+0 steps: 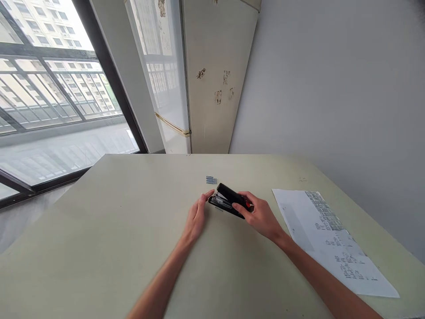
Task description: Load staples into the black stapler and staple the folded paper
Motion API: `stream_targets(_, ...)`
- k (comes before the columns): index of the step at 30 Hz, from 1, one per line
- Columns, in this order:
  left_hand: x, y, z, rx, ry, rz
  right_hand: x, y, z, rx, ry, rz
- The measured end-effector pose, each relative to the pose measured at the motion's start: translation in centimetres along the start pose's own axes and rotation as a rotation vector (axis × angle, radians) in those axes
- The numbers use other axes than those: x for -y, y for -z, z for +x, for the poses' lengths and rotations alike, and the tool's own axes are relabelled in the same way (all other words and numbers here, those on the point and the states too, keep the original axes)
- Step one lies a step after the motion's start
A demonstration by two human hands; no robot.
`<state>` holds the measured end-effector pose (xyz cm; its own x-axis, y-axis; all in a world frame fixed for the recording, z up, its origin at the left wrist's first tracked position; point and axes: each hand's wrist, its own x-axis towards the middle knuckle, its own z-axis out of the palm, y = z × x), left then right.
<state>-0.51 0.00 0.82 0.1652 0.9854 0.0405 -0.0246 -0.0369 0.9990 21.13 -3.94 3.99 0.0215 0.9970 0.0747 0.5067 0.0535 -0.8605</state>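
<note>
A black stapler is at the middle of the table, its top arm raised a little from its base at the left end. My right hand is closed around its rear, near a small red part. At the stapler's front end is my left hand, its fingers stretched out and the fingertips at or very near the tip of the base. Whether they pinch anything small I cannot make out. Just beyond the stapler lie several small strips of staples.
A printed white sheet lies on the right of the pale table. Behind the table stands a fridge with brown marks, beside a grey wall. A glass door is at the left.
</note>
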Motion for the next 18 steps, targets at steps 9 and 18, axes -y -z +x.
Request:
stream_targets(9, 2.4, 0.8, 1.6, -0.217, -0.069, 0.090, -3.7, 0.7, 4.6, -0.043, 0.118, -0.191)
stream_targets(18, 1.9, 0.3, 1.1, -0.169, -0.103, 0.206, -5.3, 0.2, 7.2, 0.041, 0.162, -0.147)
